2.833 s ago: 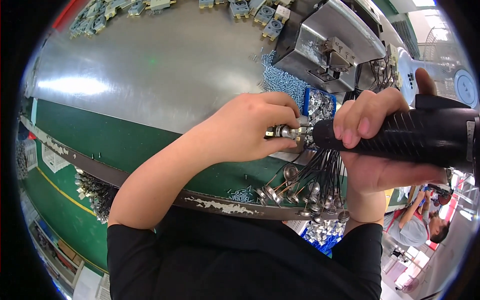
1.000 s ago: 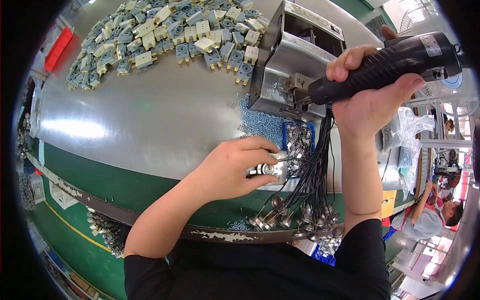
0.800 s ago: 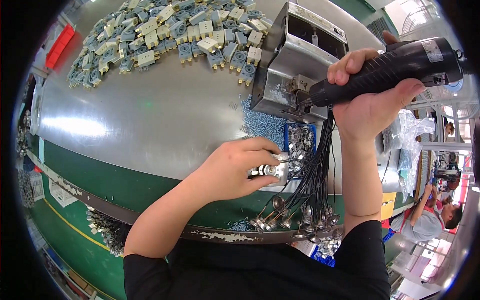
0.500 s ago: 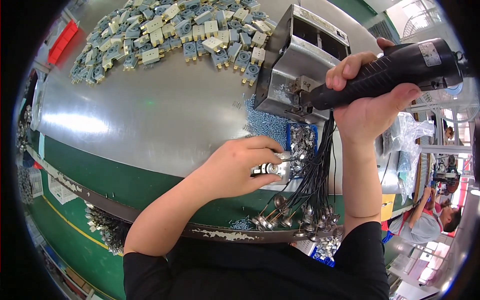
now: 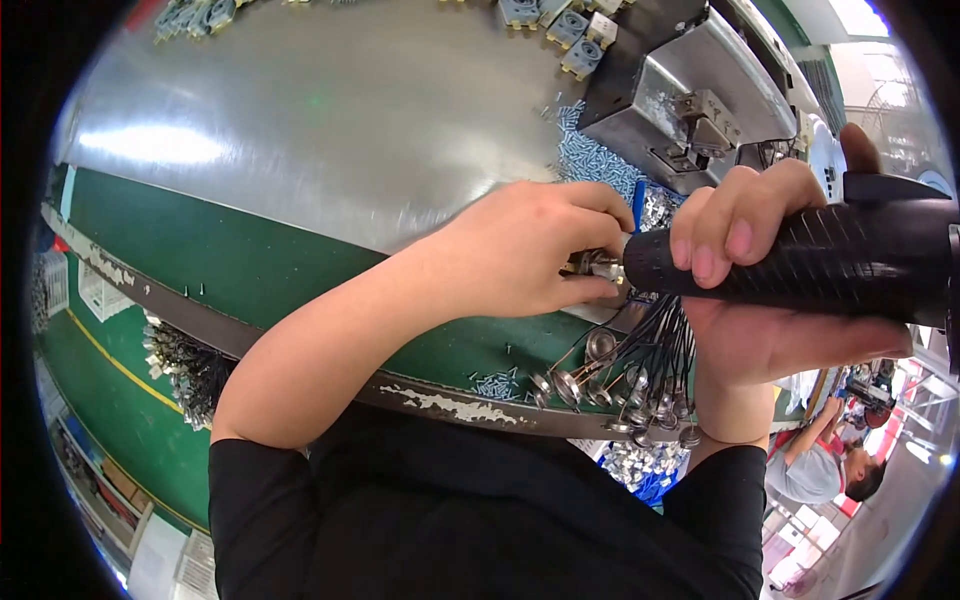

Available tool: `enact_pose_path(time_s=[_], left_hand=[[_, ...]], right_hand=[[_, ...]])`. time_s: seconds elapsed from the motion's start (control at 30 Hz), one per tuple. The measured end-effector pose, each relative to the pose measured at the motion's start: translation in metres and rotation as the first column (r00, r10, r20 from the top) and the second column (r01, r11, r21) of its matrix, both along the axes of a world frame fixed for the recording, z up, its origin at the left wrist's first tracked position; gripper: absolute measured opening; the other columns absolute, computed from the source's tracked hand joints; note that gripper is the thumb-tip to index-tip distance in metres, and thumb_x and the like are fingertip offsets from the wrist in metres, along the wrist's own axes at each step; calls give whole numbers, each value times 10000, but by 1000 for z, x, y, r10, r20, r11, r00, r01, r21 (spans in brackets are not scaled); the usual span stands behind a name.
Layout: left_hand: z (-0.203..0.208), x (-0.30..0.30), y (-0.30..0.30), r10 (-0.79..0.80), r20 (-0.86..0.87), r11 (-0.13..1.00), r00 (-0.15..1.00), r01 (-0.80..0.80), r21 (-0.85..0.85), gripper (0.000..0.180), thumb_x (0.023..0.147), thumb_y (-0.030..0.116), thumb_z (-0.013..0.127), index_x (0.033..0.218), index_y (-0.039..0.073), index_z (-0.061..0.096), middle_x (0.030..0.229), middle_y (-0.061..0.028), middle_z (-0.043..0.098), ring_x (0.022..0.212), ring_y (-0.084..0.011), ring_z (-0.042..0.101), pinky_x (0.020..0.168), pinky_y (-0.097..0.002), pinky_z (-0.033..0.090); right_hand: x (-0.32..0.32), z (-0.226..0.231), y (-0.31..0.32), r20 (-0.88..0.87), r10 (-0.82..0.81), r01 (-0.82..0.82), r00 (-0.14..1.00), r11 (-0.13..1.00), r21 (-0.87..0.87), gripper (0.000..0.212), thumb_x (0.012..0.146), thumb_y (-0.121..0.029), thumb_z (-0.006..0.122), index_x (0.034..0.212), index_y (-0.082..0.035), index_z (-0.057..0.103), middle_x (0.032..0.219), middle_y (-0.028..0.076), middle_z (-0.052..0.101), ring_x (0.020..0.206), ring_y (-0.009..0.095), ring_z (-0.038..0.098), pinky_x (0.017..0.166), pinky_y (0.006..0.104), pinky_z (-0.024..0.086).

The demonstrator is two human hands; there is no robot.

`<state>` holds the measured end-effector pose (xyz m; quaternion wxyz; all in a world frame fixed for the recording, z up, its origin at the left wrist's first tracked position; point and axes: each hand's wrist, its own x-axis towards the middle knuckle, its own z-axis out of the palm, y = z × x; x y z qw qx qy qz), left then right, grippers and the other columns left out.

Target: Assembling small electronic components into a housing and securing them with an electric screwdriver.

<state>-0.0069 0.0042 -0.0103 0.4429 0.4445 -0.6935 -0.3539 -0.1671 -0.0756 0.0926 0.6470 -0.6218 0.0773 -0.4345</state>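
Observation:
My left hand [image 5: 540,245] pinches a small metal part [image 5: 598,266] between thumb and fingers, low over the near side of the bench. Most of the part is hidden by my fingers and the tool tip. Wrapped in my right hand [image 5: 740,340] is a black electric screwdriver [image 5: 850,255], lying almost level and pointing left. Its nose meets the metal part; the bit itself is barely visible. Black cables [image 5: 668,335] with round metal caps [image 5: 600,345] at their ends hang below the screwdriver, over the bench edge.
A metal screw feeder [image 5: 680,110] stands at the back right, beside a heap of small screws [image 5: 592,150] and a blue tray [image 5: 640,200]. Grey and cream blocks [image 5: 580,50] lie behind. Loose screws [image 5: 497,384] sit near the front edge. Another person [image 5: 815,470] works at far right.
My right hand has drawn the screwdriver away from the feeder and brought its nose down to the metal part in my left hand. The view has shifted, so the far pile mostly drops out.

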Motion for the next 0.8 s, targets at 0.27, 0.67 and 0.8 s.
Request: enact_pose_path(time_s=[0.27,0.67,0.8], left_hand=[[0,1,2,-17,22,1000,1000,17,18,260,869,277,837,984,57,762,1219,-32,726,968,-321,745,854,-445,599],[-4,0,0,-8,15,1000,1000,8,-5,259,871,276,830,1003,62,770,1225,-37,717,972,-334,741,869,-455,599],[-7,-1,1,-5,2,1000,1000,5,-24,256,865,261,830,1003,54,767,1203,-46,719,985,-337,735,873,-455,596]], right_hand=[[2,-8,7,-34,-12,11,999,999,-31,1264,783,-1003,485,1655,-113,273,860,32,523,627,157,530,609,355,492],[2,-19,3,22,159,-155,987,978,-137,1047,805,-930,579,1478,-149,394,882,48,565,630,164,544,593,337,476],[0,-23,2,23,207,-202,978,968,-146,1044,802,-921,597,1479,-154,391,885,48,570,630,165,548,594,341,475]])
